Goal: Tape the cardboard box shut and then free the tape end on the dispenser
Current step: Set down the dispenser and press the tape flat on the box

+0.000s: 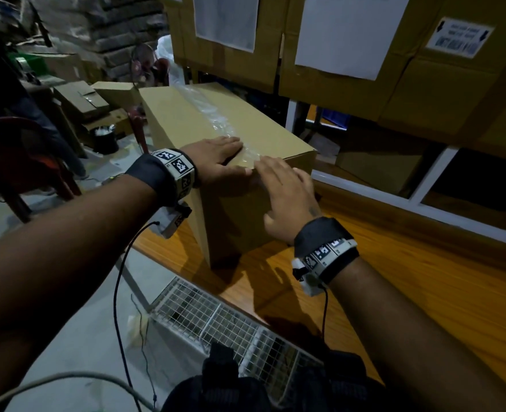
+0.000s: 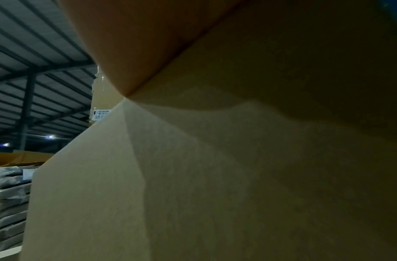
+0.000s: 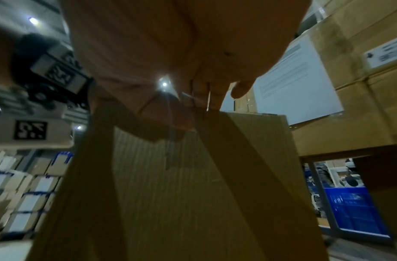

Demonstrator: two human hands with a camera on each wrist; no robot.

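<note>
A closed cardboard box (image 1: 186,117) stands on the wooden table (image 1: 409,263), with a strip of clear tape (image 1: 213,114) running along its top seam toward me. My left hand (image 1: 219,157) lies flat on the near end of the box top, fingers straight beside the tape. My right hand (image 1: 284,188) presses with straight fingers on the box's near top edge, where the tape folds down the front face (image 3: 170,150). The box side (image 2: 193,176) fills the left wrist view, under my palm (image 2: 137,44). No tape dispenser is in view.
Large stacked cartons (image 1: 349,55) with white paper labels (image 1: 344,31) stand on a shelf behind the box. A white wire grid (image 1: 230,322) hangs below the table's near edge. To the left are a red chair (image 1: 22,162), loose boxes (image 1: 82,102) and a black bucket (image 1: 106,139).
</note>
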